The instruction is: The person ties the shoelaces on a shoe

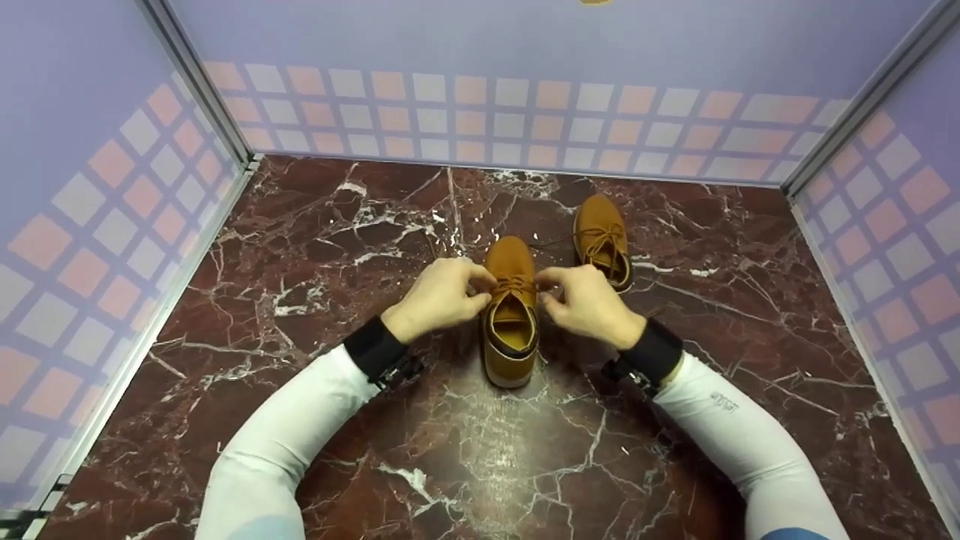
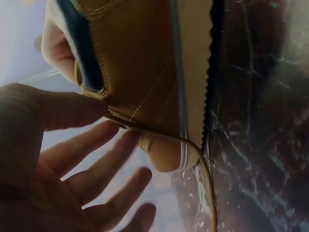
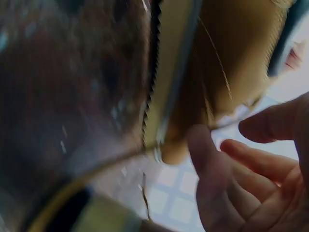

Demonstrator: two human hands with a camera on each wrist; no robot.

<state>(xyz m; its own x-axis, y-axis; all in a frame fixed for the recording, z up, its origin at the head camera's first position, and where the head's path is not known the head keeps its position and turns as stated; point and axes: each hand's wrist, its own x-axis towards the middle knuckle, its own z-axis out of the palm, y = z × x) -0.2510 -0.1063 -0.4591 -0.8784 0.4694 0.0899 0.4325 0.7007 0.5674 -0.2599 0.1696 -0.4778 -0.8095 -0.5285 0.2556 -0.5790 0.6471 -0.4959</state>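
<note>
A tan lace-up shoe (image 1: 510, 259) stands on the floor between both hands, toe pointing away, its heel nearest me. My left hand (image 1: 446, 296) is at its left side; thumb and index fingertip pinch the thin brown shoelace (image 2: 164, 134) close to the eyelets. Opposite, my right hand (image 1: 589, 300) is beside the laces on the shoe's right. In the right wrist view a shoelace (image 3: 116, 159) runs behind the index fingertip, while the thumb tip stays apart from that finger. A matching tan shoe (image 1: 598, 214) stands farther right, its laces tied in a bow.
Dark red marbled flooring (image 1: 337, 427) with white veins and small white bits lies under the shoes. A lilac back wall (image 1: 487, 45) with pink and pale squares closes the far side, and similar panels stand left and right.
</note>
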